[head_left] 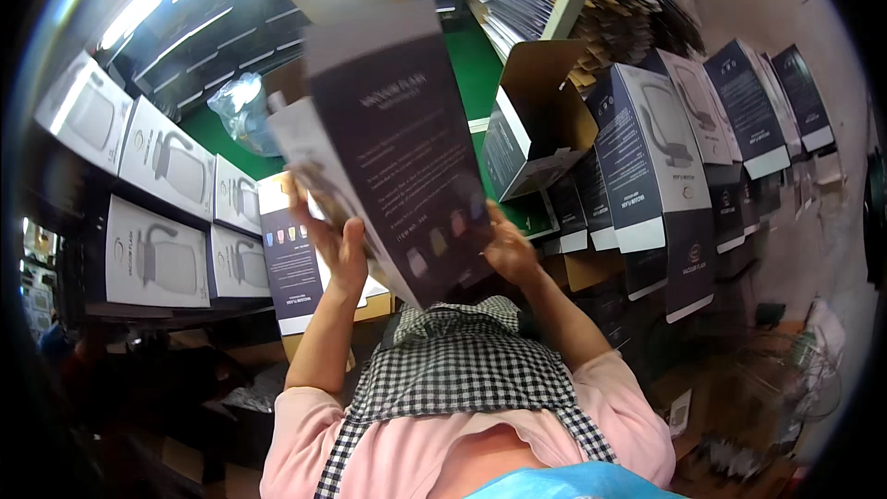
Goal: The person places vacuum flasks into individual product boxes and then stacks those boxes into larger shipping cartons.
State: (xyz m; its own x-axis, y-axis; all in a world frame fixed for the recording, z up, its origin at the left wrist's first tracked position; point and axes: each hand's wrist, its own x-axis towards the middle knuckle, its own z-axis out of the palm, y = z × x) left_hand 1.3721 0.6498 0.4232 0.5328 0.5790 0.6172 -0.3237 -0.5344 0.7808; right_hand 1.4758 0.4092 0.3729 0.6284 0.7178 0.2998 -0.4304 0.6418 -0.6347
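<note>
Between my two hands a tall carton (397, 139) is held up, with a dark printed side towards me and a white side to the left. Its top flaps stand unfolded at the far end. My left hand (334, 245) presses on the white side, thumb up and fingers partly hidden behind it. On the opposite lower edge, my right hand (510, 245) grips the carton with bent fingers. Whether anything is inside the carton cannot be seen. Just right of it stands another open carton (539, 120) with its brown inner flap raised.
Stacked white flask cartons (162, 254) line the left side. Several dark-and-white cartons (651, 157) stand in a row on the right. Flattened cardboard (591, 9) is piled at the back. A clear plastic bag (243, 111) lies on the green table (205, 137).
</note>
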